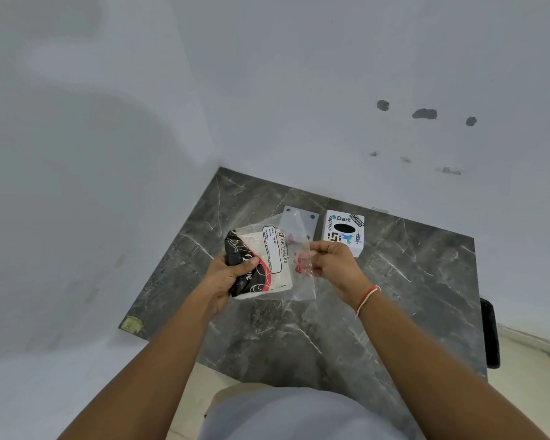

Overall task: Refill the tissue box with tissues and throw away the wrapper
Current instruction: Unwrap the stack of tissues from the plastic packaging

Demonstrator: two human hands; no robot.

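the left hand (232, 274) is closed around the tissue pack (261, 262), thumb on top of the printed dark end, holding it above the marble table (394, 296) at centre frame. the right hand (334, 265) pinches the loose clear wrapper (299, 246) between thumb and fingertips; the film stands up and trails below the pack. the tissue box (343, 231), white with stickers and a dark oval slot on top, sits on the table just right of centre, behind the right hand. a flat white plate (308, 219), probably the box's removed panel, lies beside it.

risks, as judged from this position:
- thin film may tear at the pinch point if pulled sharply, leaving part of the wrapper on the stack.
- a loose left grip could let the tissues fan out or slide free as the film comes off.
- the right hand is near the box; a wide pull could knock it.

clearance: walls close the table at the upper left and top of frame. open surface lies at lower centre and right. the table's near edge runs across the lower frame.
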